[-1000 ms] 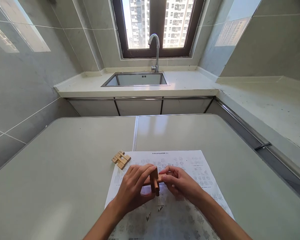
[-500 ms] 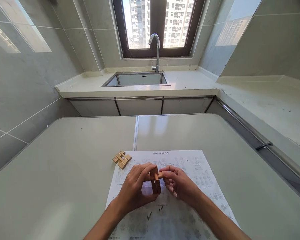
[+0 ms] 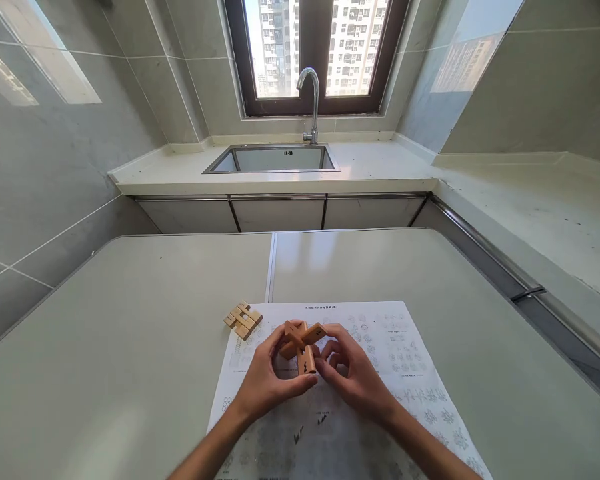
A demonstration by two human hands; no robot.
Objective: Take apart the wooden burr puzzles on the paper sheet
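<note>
A reddish-brown interlocking wooden puzzle [image 3: 300, 347], made of several crossed pieces with small dark marks on two ends, is held above the printed sheet [image 3: 405, 360]. My left hand [image 3: 273, 373] is wrapped round its left side, thumb along the lower edge. My right hand [image 3: 353, 367] grips the right side, with the index finger at the tip of a slanting piece and the thumb near the lower block. Some fingers of both hands are hidden behind the wood. A lighter flat wooden lattice piece [image 3: 243, 320] lies at the sheet's upper left corner.
The sheet bears rows of small line drawings and lies on a pale table [image 3: 130, 320] with a seam down its middle. Beyond stand a white counter [image 3: 380, 160], a sink [image 3: 275, 159] and a faucet [image 3: 314, 107] below a window. Tiled walls flank both sides.
The wooden puzzle has been turned in my hands, so its crossed pieces and marked ends now face me. My right hand has moved closer in, its thumb nearer the lower block.
</note>
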